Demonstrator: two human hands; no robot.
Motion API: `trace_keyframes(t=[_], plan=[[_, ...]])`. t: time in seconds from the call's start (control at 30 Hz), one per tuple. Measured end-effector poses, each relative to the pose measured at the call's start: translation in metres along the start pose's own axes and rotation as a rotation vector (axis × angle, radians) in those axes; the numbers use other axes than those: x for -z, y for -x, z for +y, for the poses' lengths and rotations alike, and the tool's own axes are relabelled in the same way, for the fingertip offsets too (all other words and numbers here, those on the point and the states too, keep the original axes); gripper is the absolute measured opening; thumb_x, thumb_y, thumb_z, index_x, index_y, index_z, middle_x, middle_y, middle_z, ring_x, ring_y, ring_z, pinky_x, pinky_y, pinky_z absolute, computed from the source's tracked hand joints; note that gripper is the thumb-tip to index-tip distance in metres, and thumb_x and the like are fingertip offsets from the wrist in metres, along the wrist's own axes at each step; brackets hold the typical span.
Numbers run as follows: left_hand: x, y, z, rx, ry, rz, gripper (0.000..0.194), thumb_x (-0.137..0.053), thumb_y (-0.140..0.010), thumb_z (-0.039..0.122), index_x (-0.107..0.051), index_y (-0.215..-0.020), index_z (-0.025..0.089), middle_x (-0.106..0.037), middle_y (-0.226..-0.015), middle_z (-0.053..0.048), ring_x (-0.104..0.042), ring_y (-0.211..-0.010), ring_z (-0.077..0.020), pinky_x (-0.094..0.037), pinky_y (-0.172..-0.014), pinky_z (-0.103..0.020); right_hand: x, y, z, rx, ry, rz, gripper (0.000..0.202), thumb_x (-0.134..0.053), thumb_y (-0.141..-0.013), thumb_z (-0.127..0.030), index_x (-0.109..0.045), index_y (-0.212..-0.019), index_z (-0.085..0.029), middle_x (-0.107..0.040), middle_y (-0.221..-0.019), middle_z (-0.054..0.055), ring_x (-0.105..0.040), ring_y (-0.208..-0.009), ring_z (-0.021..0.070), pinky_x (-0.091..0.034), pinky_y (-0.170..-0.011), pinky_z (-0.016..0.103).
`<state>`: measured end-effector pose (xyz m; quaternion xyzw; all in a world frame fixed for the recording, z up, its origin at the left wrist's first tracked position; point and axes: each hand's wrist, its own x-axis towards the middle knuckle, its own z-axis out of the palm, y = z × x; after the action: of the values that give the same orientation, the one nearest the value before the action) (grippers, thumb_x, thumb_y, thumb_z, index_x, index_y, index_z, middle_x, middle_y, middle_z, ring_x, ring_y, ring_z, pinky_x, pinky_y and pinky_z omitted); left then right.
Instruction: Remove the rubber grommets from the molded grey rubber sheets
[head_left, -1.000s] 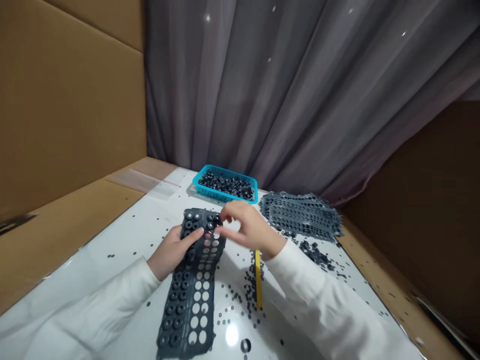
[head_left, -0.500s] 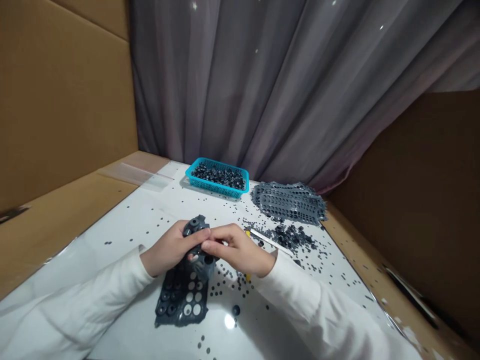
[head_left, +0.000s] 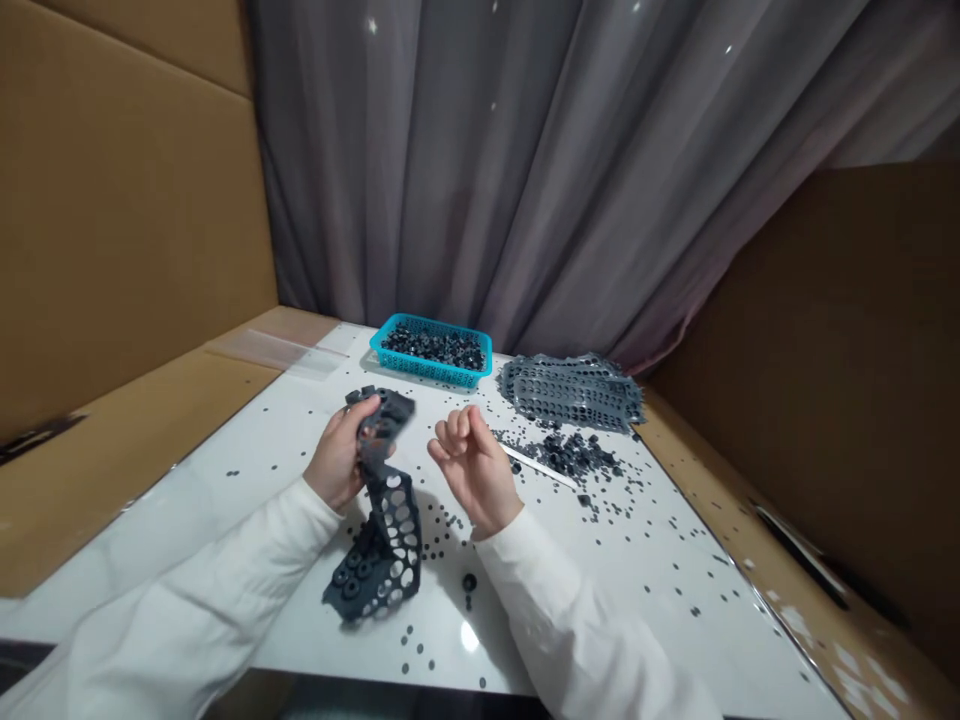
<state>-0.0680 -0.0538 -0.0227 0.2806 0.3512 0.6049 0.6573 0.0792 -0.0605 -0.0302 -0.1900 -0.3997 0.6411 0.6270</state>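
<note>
- The left hand [head_left: 337, 462] grips the far end of a dark sheet [head_left: 403, 520], thumb laid over its top face and fingers wrapped behind.
- The sheet is left of the bench's middle, twisted and bent, hanging from that hand toward the near part of the bench [head_left: 577, 610].
- Thick black rings [head_left: 358, 568] stand along the left side of its lower part; its right side has open round holes, with white showing through them.
- The right hand [head_left: 474, 470] is raised to the right of the sheet and apart from it — palm turned to the person, fingers curled in; I cannot tell whether something small is pinched between them.
- Just right of the right hand, a white stick [head_left: 540, 467] lies at a slant.
- Beside the stick, on its far side, is a heap [head_left: 581, 455] of small black pieces.
- Past the heap, far right, holed grey sheets [head_left: 570, 392] lie stacked.
- A blue basket [head_left: 386, 362], full of small black parts, stands at the far side, left of the stack.
- Little dark discs [head_left: 409, 640] are strewn widely over the bench — near, far, left and right.
- A clear bag [head_left: 281, 350] lies flat at far left.
- A grey curtain [head_left: 480, 170] hangs behind everything.
</note>
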Motion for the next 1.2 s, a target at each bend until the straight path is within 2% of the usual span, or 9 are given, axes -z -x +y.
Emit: trace_keyframes(t=[0.07, 0.27, 0.37, 0.5, 0.63, 0.73, 0.9, 1.03, 1.2], plan=[[-0.001, -0.001, 0.001, -0.092, -0.187, -0.022, 0.027, -0.068, -0.066, 0.035, -0.051, -0.058, 0.016, -0.048, -0.041, 0.006, -0.040, -0.033, -0.0052, -0.033, -0.034, -0.016, 0.004, -0.006, -0.010, 0.048, 0.150, -0.051, 0.031, -0.048, -0.085, -0.044, -0.043, -0.065, -0.020, -0.031, -0.056, -0.005, -0.027, -0.051, 0.0105, -0.028, -0.052, 0.025], [-0.015, -0.002, 0.015, -0.339, -0.594, -0.277, 0.023, -0.065, -0.072, 0.035, -0.063, -0.060, 0.015, -0.064, -0.057, -0.001, -0.055, -0.052, -0.0127, -0.043, -0.051, -0.020, 0.004, -0.019, -0.048, 0.233, 0.867, -0.207, 0.031, -0.043, -0.089, -0.039, -0.047, -0.066, -0.019, -0.039, -0.061, -0.003, -0.035, -0.058, 0.0111, -0.027, -0.056, 0.024], [-0.025, -0.008, 0.026, -0.369, -0.729, -0.371, 0.020, -0.065, -0.071, 0.033, -0.069, -0.064, 0.015, -0.068, -0.062, -0.004, -0.059, -0.060, -0.0172, -0.046, -0.057, -0.022, 0.000, -0.025, -0.059, 0.315, 1.086, -0.277, 0.027, -0.041, -0.090, -0.033, -0.045, -0.068, -0.019, -0.043, -0.063, -0.003, -0.039, -0.060, 0.0112, -0.029, -0.058, 0.024], [-0.034, -0.021, 0.039, -0.382, -0.831, -0.421, 0.017, -0.070, -0.065, 0.028, -0.071, -0.077, 0.016, -0.070, -0.072, -0.003, -0.060, -0.066, -0.0194, -0.046, -0.060, -0.023, -0.001, -0.035, -0.059, 0.338, 1.223, -0.333, 0.027, -0.036, -0.092, -0.030, -0.043, -0.069, -0.019, -0.045, -0.062, -0.003, -0.041, -0.059, 0.0111, -0.030, -0.058, 0.024], [-0.034, -0.033, 0.049, -0.353, -0.861, -0.538, 0.024, -0.073, -0.060, 0.029, -0.070, -0.080, 0.015, -0.069, -0.074, -0.002, -0.059, -0.071, -0.0189, -0.046, -0.066, -0.024, 0.000, -0.043, -0.058, 0.310, 1.272, -0.411, 0.026, -0.034, -0.093, -0.031, -0.044, -0.073, -0.019, -0.052, -0.067, -0.002, -0.046, -0.062, 0.0115, -0.033, -0.061, 0.024], [-0.031, -0.040, 0.052, -0.248, -0.853, -0.644, 0.030, -0.068, -0.065, 0.040, -0.068, -0.081, 0.015, -0.068, -0.077, -0.002, -0.059, -0.072, -0.0186, -0.046, -0.066, -0.024, 0.000, -0.044, -0.057, 0.307, 1.330, -0.487, 0.025, -0.035, -0.093, -0.030, -0.045, -0.073, -0.018, -0.054, -0.069, -0.001, -0.048, -0.063, 0.0116, -0.034, -0.061, 0.024], [-0.028, -0.044, 0.045, -0.068, -0.931, -0.552, 0.033, -0.063, -0.070, 0.047, -0.062, -0.067, 0.014, -0.062, -0.060, -0.002, -0.055, -0.057, -0.0161, -0.041, -0.051, -0.023, 0.000, -0.042, -0.055, 0.387, 1.390, -0.525, 0.030, -0.036, -0.092, -0.027, -0.035, -0.063, -0.019, -0.042, -0.059, -0.002, -0.037, -0.056, 0.0109, -0.028, -0.055, 0.025], [-0.034, -0.040, 0.037, 0.002, -0.646, -0.522, 0.030, -0.065, -0.070, 0.042, -0.056, -0.062, 0.015, -0.054, -0.050, 0.003, -0.046, -0.044, -0.0090, -0.035, -0.043, -0.019, 0.000, -0.039, -0.053, 0.342, 1.168, -0.464, 0.031, -0.036, -0.092, -0.029, -0.032, -0.063, -0.019, -0.034, -0.058, -0.004, -0.032, -0.054, 0.0101, -0.027, -0.054, 0.025], [-0.048, -0.032, 0.023, -0.002, -0.225, -0.362, 0.032, -0.067, -0.066, 0.039, -0.049, -0.053, 0.016, -0.041, -0.037, 0.007, -0.033, -0.031, -0.0047, -0.025, -0.033, -0.019, -0.003, -0.040, -0.031, 0.280, 0.650, -0.243, 0.032, -0.040, -0.090, -0.036, -0.039, -0.063, -0.019, -0.035, -0.058, -0.004, -0.033, -0.053, 0.0093, -0.027, -0.051, 0.023]])
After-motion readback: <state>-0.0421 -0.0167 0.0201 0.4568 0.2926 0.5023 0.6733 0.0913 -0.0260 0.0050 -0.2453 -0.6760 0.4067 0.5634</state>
